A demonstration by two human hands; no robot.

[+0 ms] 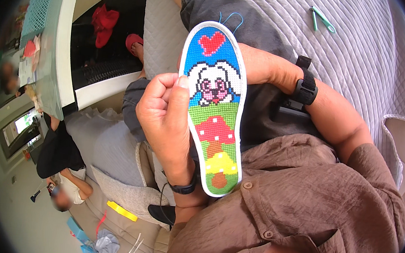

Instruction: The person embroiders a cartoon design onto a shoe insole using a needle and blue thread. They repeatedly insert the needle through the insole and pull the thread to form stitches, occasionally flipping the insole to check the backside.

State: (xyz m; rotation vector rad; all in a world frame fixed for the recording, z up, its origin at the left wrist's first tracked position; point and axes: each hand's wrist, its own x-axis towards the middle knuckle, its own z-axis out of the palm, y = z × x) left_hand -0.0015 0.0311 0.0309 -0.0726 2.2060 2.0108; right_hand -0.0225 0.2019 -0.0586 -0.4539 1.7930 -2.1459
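Observation:
My left hand [169, 112] pinches the left edge of a cross-stitched insole [217, 109], thumb on its front, other fingers curled. The insole has a white border, a red heart, a white long-eared animal and red and yellow mushrooms on blue and green. From behind its right edge shows part of my right hand [250, 65]; its fingers are mostly hidden, so what they hold cannot be told. A blue thread [235, 15] loops out above the insole's rounded top. Small green thread snips [322, 19] lie on the quilted cover at the upper right.
A quilted grey cover [356, 50] spreads over the seat. At left are a glass-topped table [54, 50] with a turquoise basket [36, 15] and a red bag [103, 23] beneath. Another person [72, 183] reclines on the sofa, near a cushion [123, 192] and a yellow strip [122, 211].

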